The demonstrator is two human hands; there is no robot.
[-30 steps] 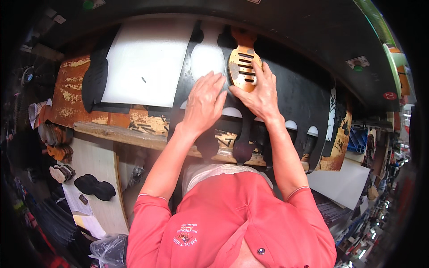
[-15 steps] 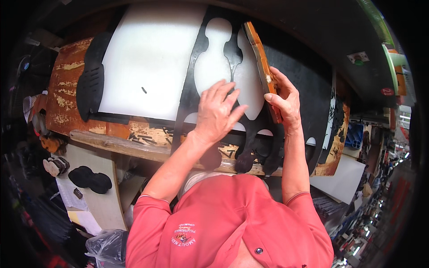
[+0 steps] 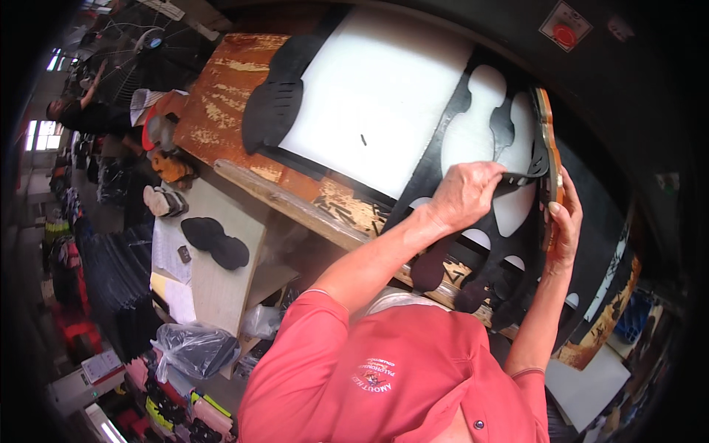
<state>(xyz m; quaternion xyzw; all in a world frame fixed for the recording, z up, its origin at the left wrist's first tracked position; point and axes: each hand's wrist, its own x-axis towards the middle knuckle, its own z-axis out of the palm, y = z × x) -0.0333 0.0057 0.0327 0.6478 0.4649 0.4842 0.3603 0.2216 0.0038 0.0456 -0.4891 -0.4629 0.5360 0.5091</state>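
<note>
My right hand (image 3: 565,221) grips a cutting die (image 3: 548,133), a tall narrow frame with an orange-brown edge, stood on its side above the black sheet (image 3: 591,199). My left hand (image 3: 467,193) is closed, pinching the end of a curved black sole-shaped piece (image 3: 526,179). Its other end lies against the die's inner face; whether it is still attached there I cannot tell. Sole-shaped cutouts in the sheet, one beside my left hand, show a white surface (image 3: 473,136) underneath.
A bare white board (image 3: 377,81) with a small black scrap lies left of the sheet. Stacked black cut pieces (image 3: 273,107) rest on the worn brown table (image 3: 214,111). Black scraps lie along its wooden front edge (image 3: 288,203). A red button (image 3: 564,35) is on the dark machine beyond.
My left hand has gone from open over the cutouts to pinching the black piece at the die. The view has swung left, showing a person at the far left.
</note>
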